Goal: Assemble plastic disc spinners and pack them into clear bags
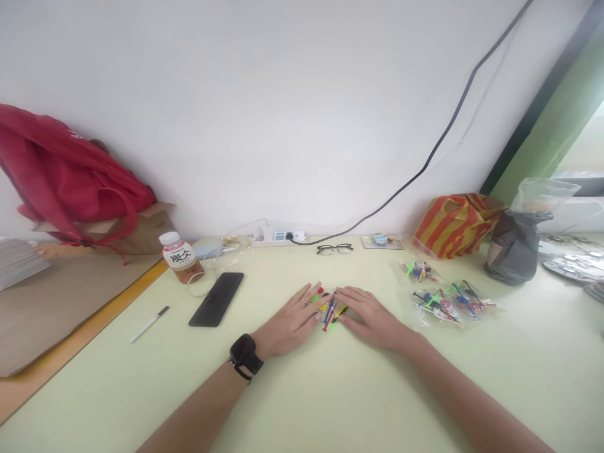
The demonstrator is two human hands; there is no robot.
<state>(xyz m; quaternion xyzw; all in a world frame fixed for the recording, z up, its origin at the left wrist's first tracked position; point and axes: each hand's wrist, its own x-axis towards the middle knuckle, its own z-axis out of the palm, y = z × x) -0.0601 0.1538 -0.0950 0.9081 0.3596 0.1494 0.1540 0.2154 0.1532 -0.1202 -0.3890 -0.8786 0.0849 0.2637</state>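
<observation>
Small coloured plastic pieces [329, 316] lie in a little heap on the pale green table [302, 396]; red, blue, yellow and green parts show. From the left, my left hand [293, 319] rests flat beside the heap, fingers stretched out and covering part of it. On the other side my right hand [370, 316] lies with its fingers extended, the tips touching the pieces. Neither hand is closed round anything. Clear bags of similar plastic pieces [455, 304] lie to the right of my right hand, with a smaller bag [419, 271] behind them.
A black phone [216, 299], a bottle [181, 257] and a pen [149, 324] are on the left. Glasses [335, 249] and a power strip [278, 236] sit by the wall. A striped bag [455, 225] and a grey bag [513, 246] stand at the back right.
</observation>
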